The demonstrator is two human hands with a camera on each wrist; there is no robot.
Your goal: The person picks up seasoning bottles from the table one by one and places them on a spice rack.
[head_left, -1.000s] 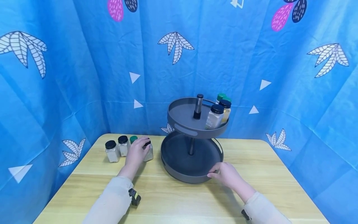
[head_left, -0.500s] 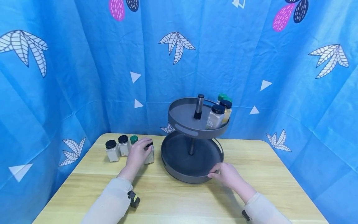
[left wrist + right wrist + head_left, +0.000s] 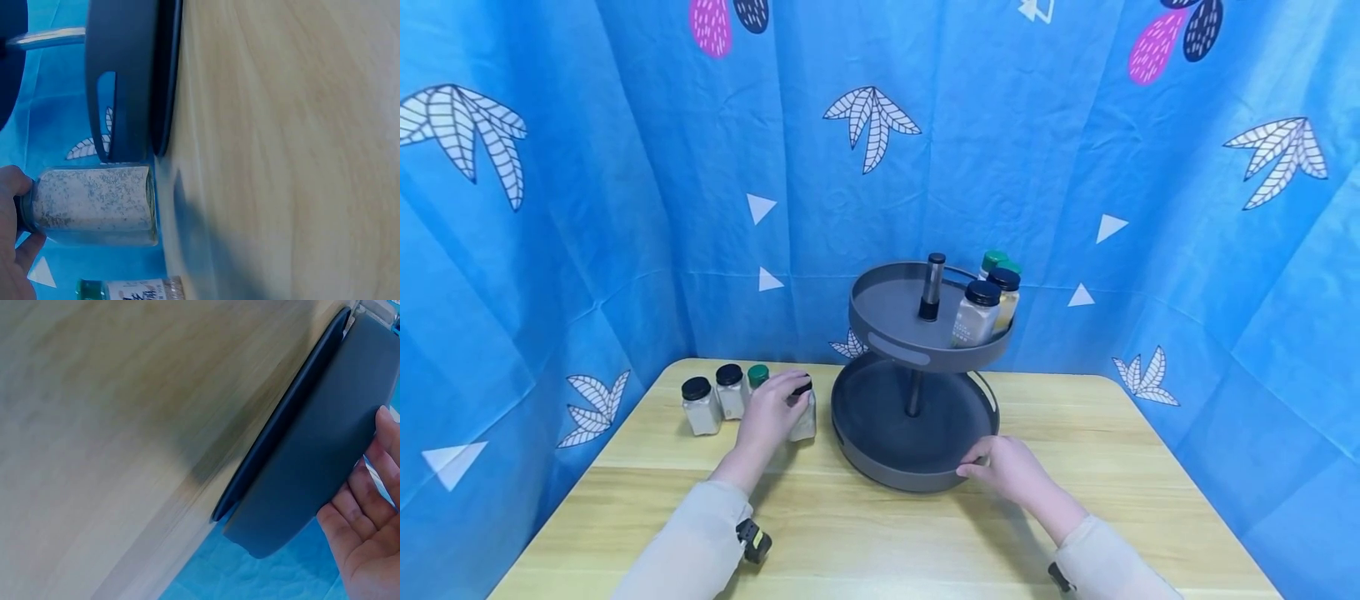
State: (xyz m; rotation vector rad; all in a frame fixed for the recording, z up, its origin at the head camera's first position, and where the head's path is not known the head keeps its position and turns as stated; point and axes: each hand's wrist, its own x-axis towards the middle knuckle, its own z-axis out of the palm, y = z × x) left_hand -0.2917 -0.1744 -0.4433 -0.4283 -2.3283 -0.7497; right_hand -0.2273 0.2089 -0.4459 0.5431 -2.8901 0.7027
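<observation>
In the head view, my left hand point(image 3: 767, 421) holds a clear spice jar point(image 3: 803, 419) by its black lid, left of the two-tier grey turntable point(image 3: 895, 477). Pale, speckled powder fills that jar point(image 3: 94, 199) in the left wrist view; I cannot tell if its base touches the table. My right hand point(image 3: 1006, 468) pinches the front right rim of the lower tray, and in the right wrist view its fingers point(image 3: 365, 497) lie along the tray's edge. Behind the left hand stands a green-lidded jar point(image 3: 757, 376), partly hidden.
Two black-lidded jars, one nearer point(image 3: 702, 411) and one farther point(image 3: 731, 392), stand at the table's left. The upper tray point(image 3: 891, 312) carries several jars at its right side, among them a black-lidded jar point(image 3: 976, 315). A blue curtain point(image 3: 820, 217) surrounds the wooden table point(image 3: 865, 542).
My left hand has shifted slightly right with the jar, closer to the turntable. The right hand keeps its place on the tray rim, and the turntable looks unmoved.
</observation>
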